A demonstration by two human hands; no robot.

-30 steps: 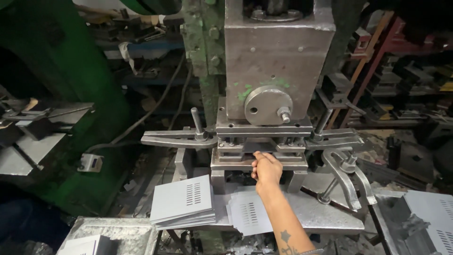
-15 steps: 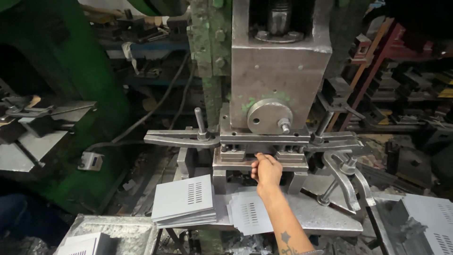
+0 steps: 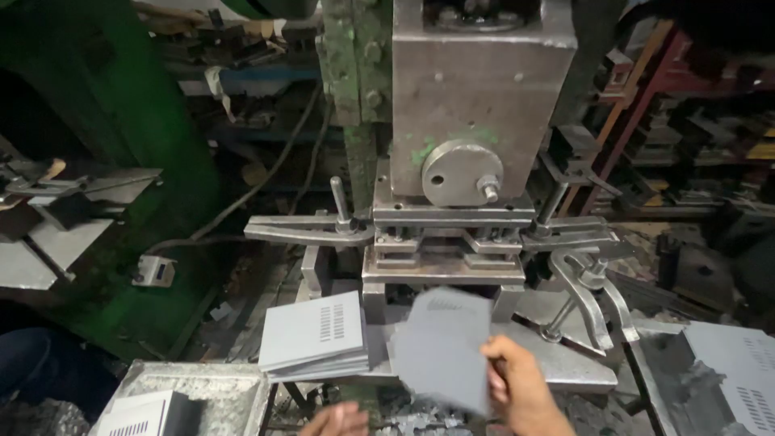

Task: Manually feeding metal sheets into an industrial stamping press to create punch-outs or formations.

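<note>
There is a single view, from a camera worn on the person's head; it looks forward and down at the front of a tall grey steel press block (image 3: pixel 483 105) with a round bolted disc, seen square-on from close by, with the top of the block cut off by the upper edge; the flat steel press bed (image 3: pixel 565 363) sits just below the middle; the lower edge cuts across the right hand (image 3: pixel 521 387) and the left hand (image 3: pixel 335 420), so the viewpoint stands right above them; a green painted machine frame (image 3: pixel 121 121) fills the left side, cluttered racks the right.
</note>
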